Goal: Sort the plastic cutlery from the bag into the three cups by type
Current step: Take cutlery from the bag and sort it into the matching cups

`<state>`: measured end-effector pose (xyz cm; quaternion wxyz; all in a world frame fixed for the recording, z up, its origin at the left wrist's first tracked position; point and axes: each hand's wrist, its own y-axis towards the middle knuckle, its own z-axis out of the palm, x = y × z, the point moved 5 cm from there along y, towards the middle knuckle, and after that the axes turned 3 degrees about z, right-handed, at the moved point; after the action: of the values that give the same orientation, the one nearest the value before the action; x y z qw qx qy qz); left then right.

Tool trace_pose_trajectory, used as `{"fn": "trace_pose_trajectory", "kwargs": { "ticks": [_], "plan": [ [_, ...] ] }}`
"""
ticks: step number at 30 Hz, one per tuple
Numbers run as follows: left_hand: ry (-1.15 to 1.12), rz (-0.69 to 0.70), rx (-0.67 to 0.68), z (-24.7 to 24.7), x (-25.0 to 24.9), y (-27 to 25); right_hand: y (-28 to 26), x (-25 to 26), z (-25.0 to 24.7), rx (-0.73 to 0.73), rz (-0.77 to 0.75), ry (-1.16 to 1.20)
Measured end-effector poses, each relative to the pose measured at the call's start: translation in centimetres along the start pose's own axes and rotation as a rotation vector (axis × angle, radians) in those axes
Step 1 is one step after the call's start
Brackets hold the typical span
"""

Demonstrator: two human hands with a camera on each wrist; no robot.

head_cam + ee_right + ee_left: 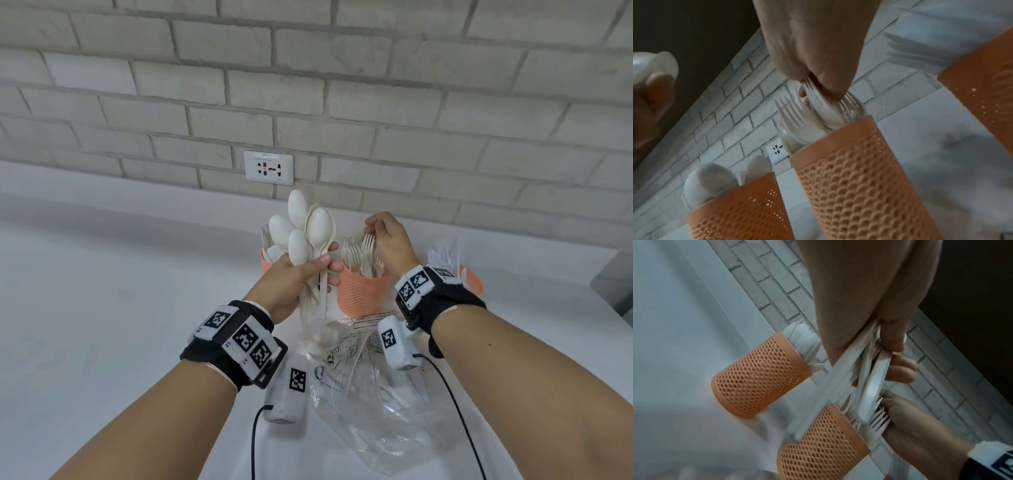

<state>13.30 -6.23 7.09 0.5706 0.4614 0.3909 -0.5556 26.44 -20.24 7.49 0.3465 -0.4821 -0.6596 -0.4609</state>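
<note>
My left hand (301, 274) grips a bunch of white plastic spoons (305, 226) by their handles (857, 374), bowls up, in front of the left orange mesh cup (265, 262), which holds spoons (711, 180). My right hand (387, 236) hovers over the middle orange cup (359, 291) full of forks (359, 253) and pinches the head of one fork (818, 99). The right orange cup (474, 279) holds white knives (443, 255). A clear plastic bag (376, 394) with a few white pieces inside lies on the white counter near me.
A grey brick wall (342, 85) with a white socket (269, 168) stands just behind the cups. White counter (102, 291) spreads out to the left. A grey object (613, 277) sits at the right edge.
</note>
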Motion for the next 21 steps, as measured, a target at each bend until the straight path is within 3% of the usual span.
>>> {"fn": "trace_pose_trajectory", "kwargs": {
  "ticks": [3, 6, 11, 16, 21],
  "plan": [
    [-0.006, -0.011, -0.012, -0.1, 0.1, 0.0, -0.4, 1.8, -0.5, -0.045, -0.131, -0.096],
    [-0.004, -0.013, -0.029, -0.3, 0.2, 0.1, -1.8, 5.4, -0.4, -0.076, -0.288, -0.038],
    [0.069, -0.016, -0.002, 0.2, 0.0, -0.3, -5.8, 8.3, 2.8, 0.375, -0.109, 0.051],
    [0.138, 0.009, 0.018, 0.9, -0.4, -0.4, -7.4, 8.7, 3.7, 0.292, -0.191, -0.102],
    [0.052, 0.077, -0.133, -0.2, -0.7, 0.0, -8.9, 7.6, 4.1, 0.395, -0.001, 0.071]
  ]
}}
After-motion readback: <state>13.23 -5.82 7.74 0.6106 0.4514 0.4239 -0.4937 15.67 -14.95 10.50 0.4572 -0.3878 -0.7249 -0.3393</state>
